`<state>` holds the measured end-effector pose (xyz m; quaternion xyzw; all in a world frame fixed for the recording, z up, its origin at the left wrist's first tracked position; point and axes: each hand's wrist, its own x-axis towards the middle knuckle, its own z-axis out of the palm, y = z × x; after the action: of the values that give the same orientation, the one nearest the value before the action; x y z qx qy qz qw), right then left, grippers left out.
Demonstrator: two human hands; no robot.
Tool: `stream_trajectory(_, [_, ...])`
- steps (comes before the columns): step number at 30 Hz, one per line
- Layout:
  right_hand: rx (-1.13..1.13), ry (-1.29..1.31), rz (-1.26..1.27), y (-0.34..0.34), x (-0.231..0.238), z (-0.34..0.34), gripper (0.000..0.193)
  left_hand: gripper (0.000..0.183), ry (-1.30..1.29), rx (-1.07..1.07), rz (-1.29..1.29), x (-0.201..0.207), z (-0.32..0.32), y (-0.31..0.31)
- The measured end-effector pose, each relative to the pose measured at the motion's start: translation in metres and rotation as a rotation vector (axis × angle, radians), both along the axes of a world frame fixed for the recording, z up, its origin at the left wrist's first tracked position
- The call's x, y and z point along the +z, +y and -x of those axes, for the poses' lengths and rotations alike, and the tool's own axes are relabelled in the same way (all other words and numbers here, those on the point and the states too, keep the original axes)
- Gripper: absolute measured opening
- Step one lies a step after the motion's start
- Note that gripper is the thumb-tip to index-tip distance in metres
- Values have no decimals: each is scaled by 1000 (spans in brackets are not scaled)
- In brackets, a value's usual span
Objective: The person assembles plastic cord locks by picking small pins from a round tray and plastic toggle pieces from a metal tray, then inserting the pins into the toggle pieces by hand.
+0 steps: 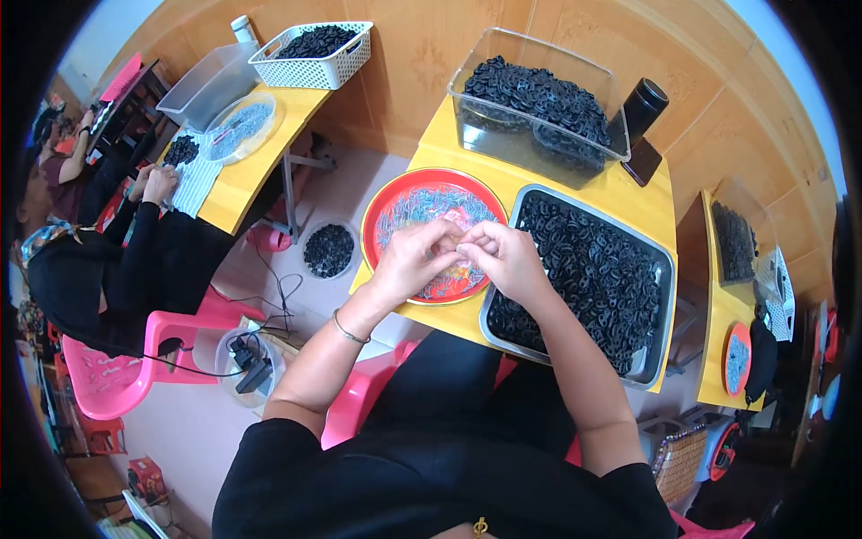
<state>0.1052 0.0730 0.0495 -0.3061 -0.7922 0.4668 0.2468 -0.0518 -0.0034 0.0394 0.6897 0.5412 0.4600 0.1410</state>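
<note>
Over a round red tray (pixel 370 216) with a gold rim, my left hand (pixel 415 256) and my right hand (pixel 510 260) meet fingertip to fingertip. Both are closed in a pinch; whatever they hold is too small and too covered by the fingers to name. Thin silvery-blue pin-like pieces (pixel 458 199) lie scattered in the tray, with a pinkish patch among them partly behind my hands. Just right of my right hand, a rectangular metal tray (pixel 490 314) is filled with small black oval ring-like parts (pixel 588 269).
Behind stands a clear bin (pixel 480 136) of black parts, beside a black bottle (pixel 645 106). At the left, a co-worker's hands (pixel 157 184) work at another yellow table (pixel 235 193). On the floor sit a bowl of black parts (pixel 329 250) and cables (pixel 278 301) near a pink chair (pixel 112 382).
</note>
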Motion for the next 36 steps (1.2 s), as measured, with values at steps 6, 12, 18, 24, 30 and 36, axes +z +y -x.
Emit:
stream_trajectory(6, [51,-22,-31,2,-2,0,10,20,-355,-62,213,-11,2,0])
stream_trajectory(12, [72,82,-139,8,-18,2,7,15,-759,-205,311,-26,7,4])
stream_trajectory(18, [57,52,38,9,-26,1,7,14,-665,-163,309,-28,5,2])
stream_trajectory(24, [28,47,81,2,-12,6,8,13,-657,-66,266,-27,-1,2])
stream_trajectory(30, [-36,73,39,5,-15,2,9,21,-101,150,91,-17,2,2])
stream_trajectory(36, [19,268,430,-2,-17,-5,8,20,-131,98,21,-12,-13,-4])
